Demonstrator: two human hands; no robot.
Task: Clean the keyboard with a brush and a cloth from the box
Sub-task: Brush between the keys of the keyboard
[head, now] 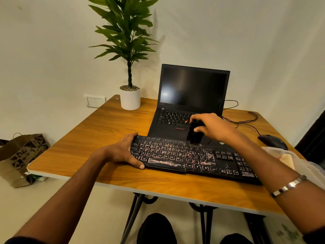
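A black keyboard (186,158) smeared with pale dust lies across the wooden table (88,138), in front of an open laptop. My left hand (125,150) grips the keyboard's left end, thumb on the front edge. My right hand (213,126) is shut on a black brush (194,133), held upright with its lower end touching the keyboard's top row near the middle. A clear plastic box (284,157) with something pale inside sits at the right, partly hidden by my right forearm.
The black laptop (190,103) stands open behind the keyboard. A white potted plant (130,98) is at the table's back left. A black mouse (272,141) and its cable lie at the right. A brown paper bag (21,155) sits on the floor to the left.
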